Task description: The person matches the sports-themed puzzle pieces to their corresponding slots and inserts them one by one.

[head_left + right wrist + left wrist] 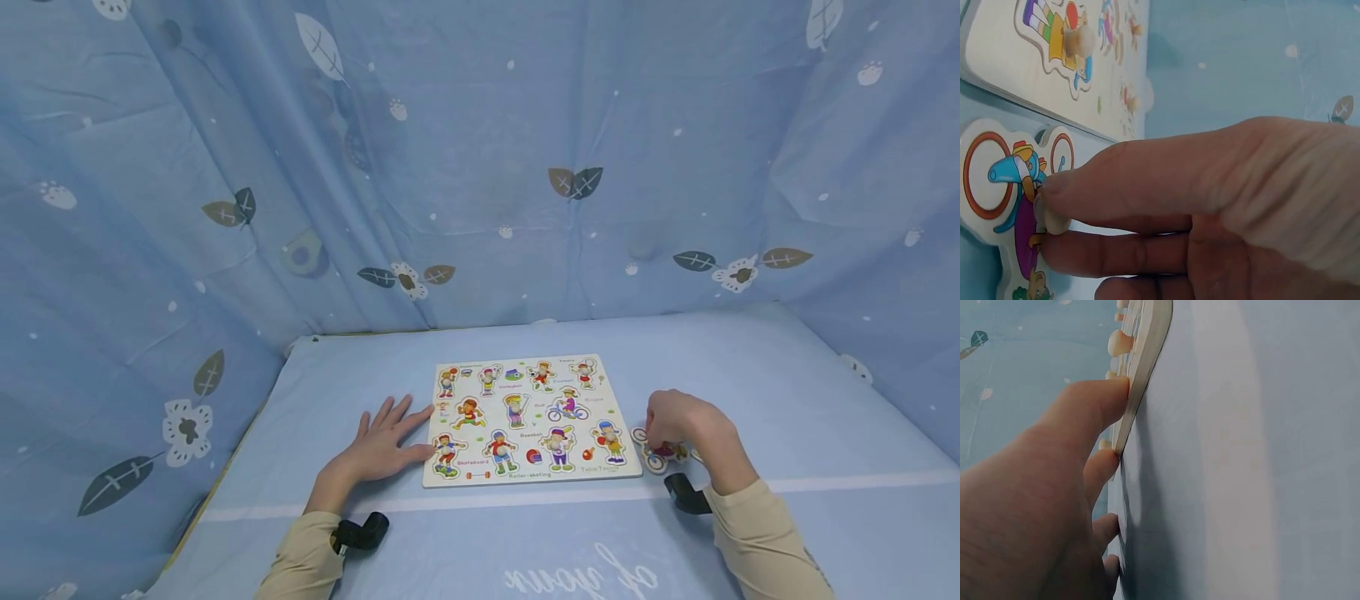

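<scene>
Left hand: my left hand (pixel 377 450) lies flat with fingers straight at 9 o'clock of the puzzle board (pixel 525 479), fingertips (pixel 1094 403) pressed to its edge; it holds nothing.
Right hand: my right hand (pixel 675 427) is curled at 3 o'clock of the board, fingers (pixel 1147 181) pinching the small wooden knob (pixel 1052 220) of the loose cyclist piece (pixel 997 187).
Piece location: flat on the blue-covered bench (pixel 825 433), just beside the board's right edge (not yet lifted).
Step in hand: I judge this the pick-up of a loose piece, the board steadied meanwhile.
Next move calls for: a firm pinch on the knob, then matching the piece's outline to a free recess.
Hard to make out: most of the piece is hidden under my hand from the head view; which recess is free I cannot tell; board lettering is too small to read surely.
</scene>
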A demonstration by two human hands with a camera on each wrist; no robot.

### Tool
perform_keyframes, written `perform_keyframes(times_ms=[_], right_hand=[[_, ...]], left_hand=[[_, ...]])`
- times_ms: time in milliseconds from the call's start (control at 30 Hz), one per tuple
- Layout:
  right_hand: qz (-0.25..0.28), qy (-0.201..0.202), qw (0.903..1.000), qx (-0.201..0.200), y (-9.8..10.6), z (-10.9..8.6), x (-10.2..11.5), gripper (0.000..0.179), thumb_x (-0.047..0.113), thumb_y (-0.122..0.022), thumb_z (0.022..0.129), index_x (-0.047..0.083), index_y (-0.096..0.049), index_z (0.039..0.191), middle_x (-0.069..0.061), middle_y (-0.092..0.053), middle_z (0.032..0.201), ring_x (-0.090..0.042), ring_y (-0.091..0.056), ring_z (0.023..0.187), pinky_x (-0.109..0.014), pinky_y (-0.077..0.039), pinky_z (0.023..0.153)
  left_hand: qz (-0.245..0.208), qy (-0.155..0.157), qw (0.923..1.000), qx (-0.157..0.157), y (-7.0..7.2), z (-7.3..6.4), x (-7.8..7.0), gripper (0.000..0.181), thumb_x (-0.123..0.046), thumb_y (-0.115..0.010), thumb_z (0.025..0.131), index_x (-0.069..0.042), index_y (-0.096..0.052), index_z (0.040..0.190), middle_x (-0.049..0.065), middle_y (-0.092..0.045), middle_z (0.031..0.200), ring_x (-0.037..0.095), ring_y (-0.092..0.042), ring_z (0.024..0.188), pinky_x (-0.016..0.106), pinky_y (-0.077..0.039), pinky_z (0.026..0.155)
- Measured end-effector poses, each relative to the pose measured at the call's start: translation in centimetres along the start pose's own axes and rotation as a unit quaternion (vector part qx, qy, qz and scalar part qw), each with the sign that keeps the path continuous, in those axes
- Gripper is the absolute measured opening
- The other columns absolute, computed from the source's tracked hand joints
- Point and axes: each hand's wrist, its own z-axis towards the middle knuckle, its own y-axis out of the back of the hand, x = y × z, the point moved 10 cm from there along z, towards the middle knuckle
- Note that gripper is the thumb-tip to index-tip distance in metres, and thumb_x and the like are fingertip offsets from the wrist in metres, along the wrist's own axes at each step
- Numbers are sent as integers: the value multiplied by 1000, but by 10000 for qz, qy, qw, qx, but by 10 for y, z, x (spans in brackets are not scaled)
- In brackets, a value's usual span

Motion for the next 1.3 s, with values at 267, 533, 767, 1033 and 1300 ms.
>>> perform_keyframes(times_ms=[267, 533, 767, 1033, 1300], right_hand=[[69, 137, 9999, -25, 2, 0, -1, 8, 0, -65, 79, 3, -66, 85, -7, -60, 76, -20, -54, 69, -30, -44, 60], [-49, 137, 9998, -120, 7, -2, 0, 3, 5, -66, 83, 2, -65, 84, -6, -59, 74, -20, -54, 69, -31, -43, 62], [-92, 101, 9997, -215, 10, -3, -2, 3, 5, -67, 83, 4, -66, 86, -6, -59, 76, -21, -54, 71, -33, -44, 63], [-145, 129, 9986, -497, 20, -4, -3, 5, 8, -69, 86, 5, -69, 89, -6, -60, 78, -23, -53, 76, -37, -44, 68], [-41, 389, 9963, -764, 27, -3, -1, 4, 6, -69, 85, 6, -69, 89, -6, -61, 80, -24, -53, 77, -37, -45, 66]], left_hand=[[44, 52, 10000, 18, -2, 0, 1, 75, -62, -58, 90, -27, -38, 154, 14, -17, 165, 41, -1, 151, 67, 3, 116], [53, 14, 10000, 19, -2, -1, 1, 76, -63, -57, 90, -26, -38, 154, 16, -18, 164, 42, -1, 151, 68, 2, 116], [20, -6, 10000, 14, -3, -1, 0, 76, -62, -57, 90, -26, -39, 153, 16, -18, 164, 42, -2, 151, 68, 2, 116], [31, -11, 10000, 36, -3, -1, 0, 76, -63, -56, 90, -26, -38, 154, 16, -17, 164, 43, -2, 151, 68, 2, 116], [-1, -2, 10000, 3, -1, 1, 1, 75, -61, -58, 90, -27, -39, 154, 15, -17, 164, 42, 0, 151, 68, 3, 116]])
